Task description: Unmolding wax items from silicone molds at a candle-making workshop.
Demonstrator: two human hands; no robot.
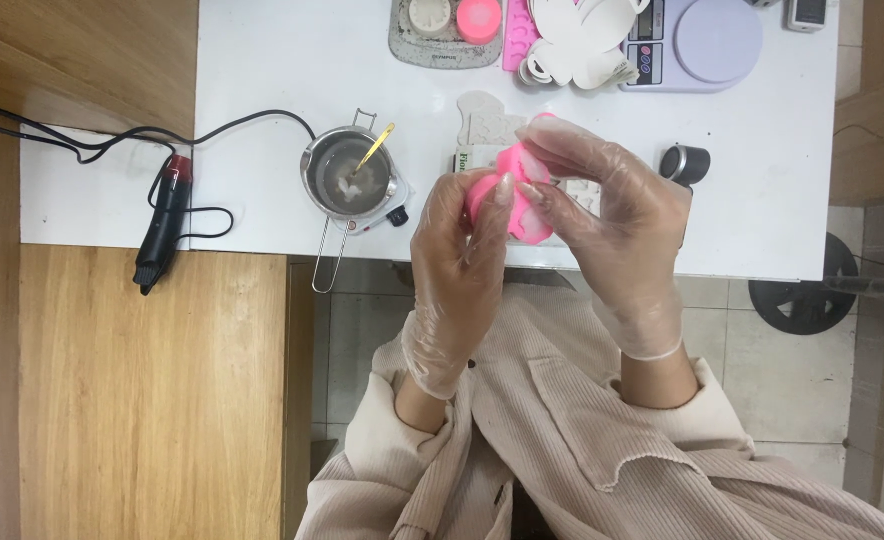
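Looking down from the head view, we have both hands in thin clear gloves closed on a soft bright-pink silicone mould (510, 195), lifted just above the near edge of the white worktop (262, 70). Our left hand (457, 265) cups it from the left and below, thumb pressed on its face. Our right hand (617, 215) comes in from the right, its fingertips (534, 135) pinching the upper rim. The mould lies between the two palms, long axis running roughly up and away from us; neither hand is clearly nearer, both are touching it.

Left of our hands, a small steel melting pot (350, 178) with a gold spoon stands on a little heater near the near edge, its wire handle overhanging. A black and red heat gun (165, 220) lies at the near-left corner. A black cylinder (684, 163) stands just beside our right hand, a lilac kitchen scale (702, 45) along the far edge. Open worktop lies to the far left.
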